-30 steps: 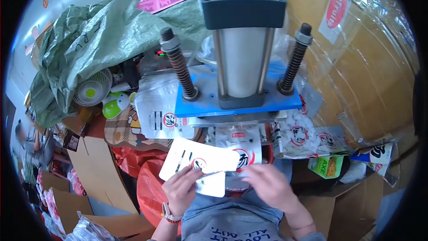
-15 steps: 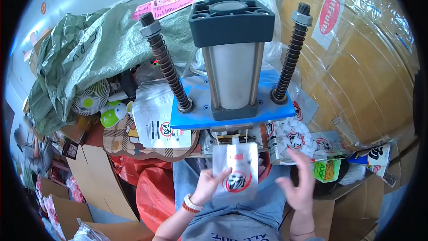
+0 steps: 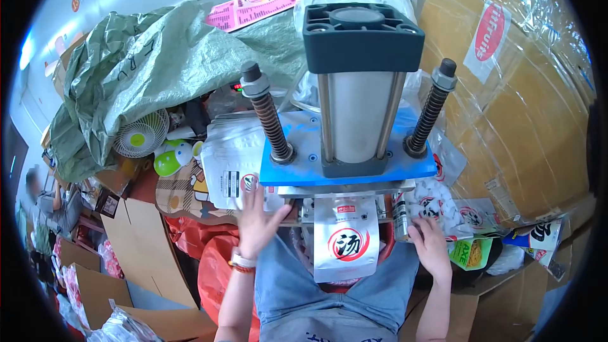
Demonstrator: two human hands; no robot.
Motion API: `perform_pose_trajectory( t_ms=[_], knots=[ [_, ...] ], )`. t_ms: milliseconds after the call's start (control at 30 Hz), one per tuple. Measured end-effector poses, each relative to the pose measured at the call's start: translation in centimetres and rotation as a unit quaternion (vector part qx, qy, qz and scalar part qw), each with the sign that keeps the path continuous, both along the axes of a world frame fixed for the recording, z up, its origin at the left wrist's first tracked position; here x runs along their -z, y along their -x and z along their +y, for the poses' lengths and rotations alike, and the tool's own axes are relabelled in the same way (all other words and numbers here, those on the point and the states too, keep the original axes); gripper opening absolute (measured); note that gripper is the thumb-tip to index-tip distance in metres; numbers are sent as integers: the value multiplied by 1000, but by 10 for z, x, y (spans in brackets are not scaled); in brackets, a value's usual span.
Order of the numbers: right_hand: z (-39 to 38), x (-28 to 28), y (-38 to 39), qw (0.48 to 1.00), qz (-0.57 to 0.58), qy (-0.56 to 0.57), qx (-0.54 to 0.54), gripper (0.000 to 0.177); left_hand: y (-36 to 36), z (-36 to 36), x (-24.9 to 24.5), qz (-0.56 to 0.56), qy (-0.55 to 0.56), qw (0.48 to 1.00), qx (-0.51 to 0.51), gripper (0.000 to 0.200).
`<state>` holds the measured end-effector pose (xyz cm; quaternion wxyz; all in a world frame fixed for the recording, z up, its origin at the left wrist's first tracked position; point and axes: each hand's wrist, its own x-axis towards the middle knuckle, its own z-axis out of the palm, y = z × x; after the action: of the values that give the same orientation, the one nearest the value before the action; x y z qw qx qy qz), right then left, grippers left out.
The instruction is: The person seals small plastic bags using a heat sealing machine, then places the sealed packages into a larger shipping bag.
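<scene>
A white plastic pouch with a red circular mark (image 3: 346, 244) is seen hanging upright directly below the press with a grey metal cylinder and blue plate (image 3: 354, 152). Its top edge is caught under the plate, and it is touched by neither hand. Left of the press, the left hand (image 3: 256, 215) is raised flat with its fingers spread wide and nothing grasped. Its fingertips are laid on the lower edge of a stack of white printed pouches (image 3: 231, 158). Right of the press, the right hand (image 3: 432, 246) is set palm down against a heap of small white packets (image 3: 437, 202). Its fingers seem loosely curled, but whether anything is gripped cannot be told. A small white round fan (image 3: 140, 133) is seen well left of the press.
</scene>
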<state>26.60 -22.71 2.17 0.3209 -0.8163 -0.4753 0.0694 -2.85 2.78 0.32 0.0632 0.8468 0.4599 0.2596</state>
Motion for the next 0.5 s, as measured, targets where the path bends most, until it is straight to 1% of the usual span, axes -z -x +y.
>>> perform_pose_trajectory(
  t_ms=[33, 67, 100, 167, 200, 233, 267, 300, 333, 367, 400, 433, 467, 500],
  knots=[
    [-1, -2, -2, 997, 70, 32, -6, 33, 21, 12, 18, 70, 17, 997, 10, 80],
    [0, -3, -7, 997, 61, 33, -26, 38, 33, 14, 27, 138, 36, 990, 21, 83],
    [-1, -3, -6, 997, 61, 34, -28, 38, 34, -3, 16, 161, -11, 986, 34, 76],
    [1, -3, -1, 997, 50, 29, -54, 38, 60, -10, 46, 61, -23, 992, 104, 51],
    [2, -5, 8, 999, -10, 28, -24, 36, 61, -18, 50, -18, -70, 992, 100, 33],
    [3, -12, 14, 999, -11, 25, -24, 36, 61, -27, 48, -69, -43, 994, 77, 27],
    [2, -19, 19, 997, 76, -1, 4, 34, 63, -39, 42, -119, -13, 991, 51, 22],
    [2, -26, 24, 986, 162, -25, 28, 32, 62, -49, 36, -189, 73, 979, 23, 20],
    [-2, -29, 28, 986, 133, -101, 28, 24, 63, -59, 38, -246, 103, 964, 2, 20],
    [-9, -37, 33, 986, 130, -99, 25, 24, 64, -68, 37, -301, 132, 944, -19, 21],
    [-17, -47, 40, 984, 93, -151, 5, 21, 63, -79, 21, -278, 129, 952, -25, 28],
    [-21, -55, 46, 977, 56, -204, -13, 18, 60, -89, 9, -280, 104, 954, -14, 32],
    [-18, -63, 50, 965, 15, -253, -75, 20, 55, -97, -1, -281, 79, 956, -1, 36],
    [-20, -56, 60, 945, 172, -261, -93, 21, 51, -104, -12, -259, 81, 963, -2, 39]
  ],
)
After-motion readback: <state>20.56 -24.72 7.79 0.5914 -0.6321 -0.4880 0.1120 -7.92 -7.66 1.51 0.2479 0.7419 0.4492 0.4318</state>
